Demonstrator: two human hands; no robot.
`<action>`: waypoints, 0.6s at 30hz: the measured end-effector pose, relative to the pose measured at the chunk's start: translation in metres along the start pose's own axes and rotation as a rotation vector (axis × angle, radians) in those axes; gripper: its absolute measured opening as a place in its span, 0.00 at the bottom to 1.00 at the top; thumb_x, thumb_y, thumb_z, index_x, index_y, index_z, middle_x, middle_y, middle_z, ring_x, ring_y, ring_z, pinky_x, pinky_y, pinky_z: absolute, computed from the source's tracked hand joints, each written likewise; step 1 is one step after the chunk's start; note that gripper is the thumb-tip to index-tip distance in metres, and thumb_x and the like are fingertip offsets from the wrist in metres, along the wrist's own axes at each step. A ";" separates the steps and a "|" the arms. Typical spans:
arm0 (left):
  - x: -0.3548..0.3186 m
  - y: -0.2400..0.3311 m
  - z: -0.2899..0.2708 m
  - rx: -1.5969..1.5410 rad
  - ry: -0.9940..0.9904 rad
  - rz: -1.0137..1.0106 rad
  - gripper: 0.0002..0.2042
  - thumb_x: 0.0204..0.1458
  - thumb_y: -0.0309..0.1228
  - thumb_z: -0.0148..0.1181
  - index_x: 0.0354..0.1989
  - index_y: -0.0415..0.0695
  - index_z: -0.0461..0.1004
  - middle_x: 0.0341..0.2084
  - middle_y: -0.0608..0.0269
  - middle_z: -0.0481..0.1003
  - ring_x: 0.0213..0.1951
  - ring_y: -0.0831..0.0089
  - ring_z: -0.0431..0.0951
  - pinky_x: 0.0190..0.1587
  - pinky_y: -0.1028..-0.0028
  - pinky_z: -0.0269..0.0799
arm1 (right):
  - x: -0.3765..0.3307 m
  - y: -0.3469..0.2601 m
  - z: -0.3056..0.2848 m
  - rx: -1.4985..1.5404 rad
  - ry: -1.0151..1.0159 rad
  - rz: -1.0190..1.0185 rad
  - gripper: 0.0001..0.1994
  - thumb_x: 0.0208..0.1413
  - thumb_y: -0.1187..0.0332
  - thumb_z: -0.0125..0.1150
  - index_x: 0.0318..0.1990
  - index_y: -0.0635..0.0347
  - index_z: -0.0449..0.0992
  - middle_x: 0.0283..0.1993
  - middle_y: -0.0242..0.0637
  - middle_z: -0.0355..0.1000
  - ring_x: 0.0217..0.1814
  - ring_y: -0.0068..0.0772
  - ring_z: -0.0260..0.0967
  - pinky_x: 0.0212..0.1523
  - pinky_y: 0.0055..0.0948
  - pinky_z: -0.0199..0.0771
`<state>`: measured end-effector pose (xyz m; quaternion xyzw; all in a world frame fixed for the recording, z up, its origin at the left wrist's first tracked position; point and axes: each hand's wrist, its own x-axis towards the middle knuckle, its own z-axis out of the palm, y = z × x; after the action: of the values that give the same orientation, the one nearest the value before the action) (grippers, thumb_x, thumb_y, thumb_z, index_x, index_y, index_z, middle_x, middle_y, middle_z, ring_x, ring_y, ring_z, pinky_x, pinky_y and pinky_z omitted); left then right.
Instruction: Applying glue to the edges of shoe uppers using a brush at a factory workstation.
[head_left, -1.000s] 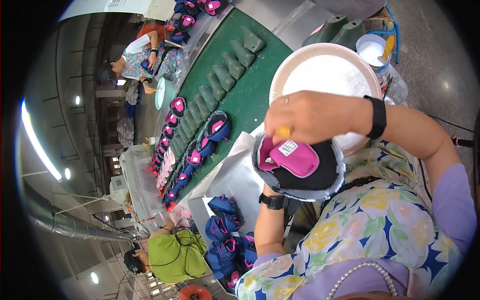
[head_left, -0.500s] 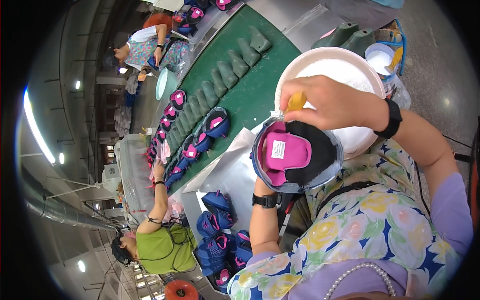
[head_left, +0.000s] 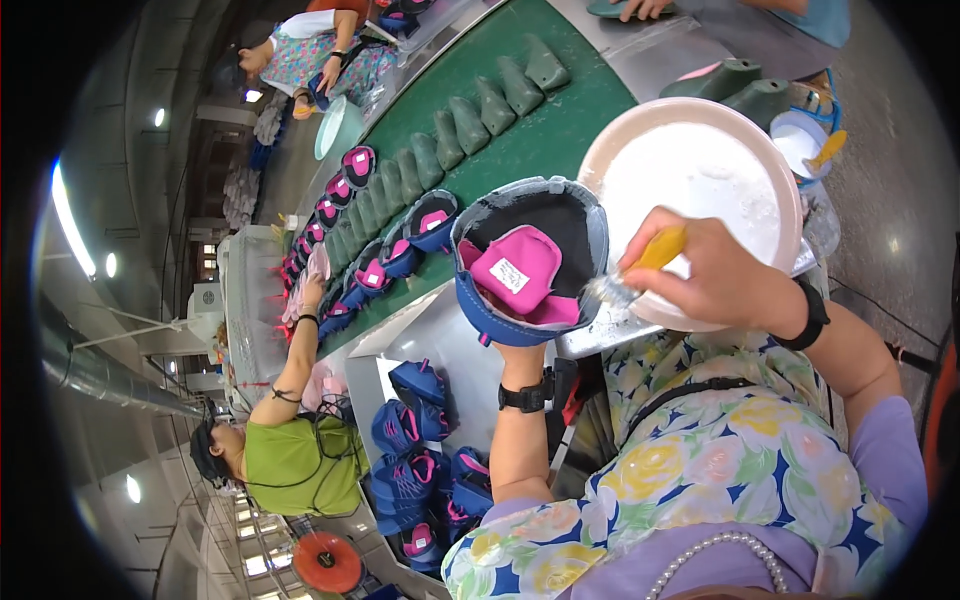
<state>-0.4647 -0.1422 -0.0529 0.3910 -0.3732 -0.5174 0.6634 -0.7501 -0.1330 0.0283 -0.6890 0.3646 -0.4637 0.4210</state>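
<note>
Factory floor, long green conveyor belt running toward 11 o'clock, metal tabletop beside it. Nearest, at 6 o'clock, floral shirt and both forearms coming up. Left hand mostly hidden under the shoe upper, blue outside, pink lining with a white label, opening facing the camera; fingers look clenched on its underside, grip itself can't be seen. Right hand at 3 o'clock, fingers grasping a brush with yellow handle, bristles touching the upper's right rim. Just behind the hand, round white bowl of pale glue. Blue-and-pink uppers piled in a bin at 7 o'clock. Further out, rows of green shoe forms on the belt, more pink-lined uppers alongside. Co-worker in green shirt at 8 o'clock, another at 11 o'clock.

Risk, judged: loaded bristles could smear onto the pink lining or label if the brush slips inward; a loose left grip could tilt the upper; the right wrist sits close over the bowl and could dip into it.
</note>
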 end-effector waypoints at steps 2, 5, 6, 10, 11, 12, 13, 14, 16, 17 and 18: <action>0.006 -0.002 -0.016 0.182 -0.105 0.049 0.29 0.65 0.48 0.49 0.71 0.52 0.53 0.65 0.59 0.63 0.63 0.62 0.68 0.60 0.61 0.69 | 0.002 0.005 -0.011 -0.004 0.085 -0.003 0.09 0.56 0.71 0.67 0.39 0.61 0.72 0.33 0.37 0.77 0.37 0.28 0.77 0.40 0.27 0.74; 0.034 -0.011 -0.042 0.154 0.027 -0.034 0.17 0.64 0.39 0.53 0.59 0.52 0.64 0.47 0.62 0.72 0.40 0.69 0.71 0.38 0.70 0.65 | 0.003 0.011 -0.032 0.029 0.248 0.037 0.09 0.56 0.75 0.66 0.40 0.62 0.71 0.36 0.35 0.76 0.41 0.26 0.75 0.44 0.26 0.74; 0.048 -0.014 -0.051 0.136 0.097 -0.087 0.13 0.62 0.35 0.56 0.53 0.51 0.68 0.37 0.64 0.77 0.28 0.73 0.73 0.26 0.75 0.64 | 0.002 0.011 -0.038 0.080 0.272 0.097 0.08 0.56 0.77 0.65 0.40 0.62 0.72 0.37 0.35 0.76 0.43 0.26 0.75 0.45 0.26 0.74; 0.109 -0.025 -0.075 0.108 0.255 -0.232 0.10 0.62 0.23 0.49 0.49 0.50 0.68 0.35 0.64 0.75 0.28 0.73 0.73 0.24 0.76 0.66 | -0.006 0.014 -0.052 0.163 0.304 0.222 0.09 0.57 0.79 0.62 0.43 0.62 0.71 0.43 0.35 0.72 0.46 0.27 0.73 0.50 0.25 0.73; 0.126 -0.030 -0.077 0.095 0.260 -0.212 0.10 0.62 0.23 0.49 0.49 0.50 0.68 0.35 0.64 0.75 0.28 0.73 0.73 0.24 0.76 0.66 | -0.008 0.016 -0.054 0.137 0.279 0.207 0.09 0.57 0.79 0.62 0.43 0.62 0.71 0.43 0.35 0.72 0.46 0.27 0.73 0.50 0.25 0.73; 0.144 -0.036 -0.081 0.066 0.240 -0.243 0.12 0.62 0.22 0.47 0.52 0.50 0.67 0.37 0.62 0.75 0.32 0.71 0.75 0.27 0.74 0.70 | -0.010 0.017 -0.055 0.143 0.280 0.255 0.09 0.57 0.80 0.61 0.43 0.63 0.70 0.43 0.36 0.71 0.47 0.27 0.73 0.50 0.25 0.73; 0.160 -0.042 -0.083 0.027 0.205 -0.273 0.15 0.61 0.20 0.45 0.54 0.50 0.67 0.40 0.60 0.75 0.35 0.68 0.76 0.31 0.72 0.75 | -0.012 0.019 -0.056 0.154 0.284 0.301 0.09 0.57 0.80 0.61 0.43 0.63 0.70 0.43 0.36 0.71 0.47 0.27 0.73 0.51 0.25 0.72; 0.178 -0.049 -0.088 0.026 0.236 -0.269 0.15 0.61 0.20 0.45 0.54 0.50 0.67 0.40 0.60 0.75 0.35 0.68 0.76 0.31 0.72 0.75 | -0.013 0.022 -0.057 0.142 0.262 0.303 0.09 0.57 0.80 0.61 0.43 0.63 0.70 0.43 0.36 0.71 0.47 0.27 0.73 0.51 0.25 0.72; 0.212 -0.060 -0.101 0.000 0.226 -0.371 0.22 0.61 0.19 0.41 0.62 0.51 0.63 0.42 0.58 0.74 0.38 0.64 0.77 0.41 0.63 0.79 | -0.015 0.027 -0.060 0.094 0.272 0.320 0.08 0.57 0.81 0.60 0.43 0.64 0.70 0.43 0.36 0.70 0.48 0.26 0.72 0.51 0.24 0.71; 0.223 -0.064 -0.111 0.175 0.261 -0.372 0.23 0.59 0.19 0.43 0.63 0.50 0.62 0.44 0.55 0.74 0.41 0.59 0.77 0.45 0.58 0.77 | -0.016 0.029 -0.062 0.033 0.247 0.300 0.08 0.58 0.80 0.59 0.43 0.64 0.70 0.43 0.35 0.70 0.47 0.25 0.71 0.52 0.24 0.70; 0.230 -0.065 -0.123 0.354 0.332 -0.417 0.25 0.57 0.20 0.45 0.65 0.50 0.62 0.46 0.53 0.74 0.43 0.54 0.78 0.49 0.54 0.76 | -0.017 0.031 -0.064 0.040 0.183 0.317 0.08 0.58 0.80 0.59 0.43 0.64 0.70 0.43 0.35 0.70 0.47 0.25 0.71 0.52 0.24 0.70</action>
<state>-0.3364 -0.3611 -0.1418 0.6474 -0.2559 -0.4985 0.5166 -0.8193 -0.1449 0.0074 -0.5696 0.4959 -0.4595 0.4675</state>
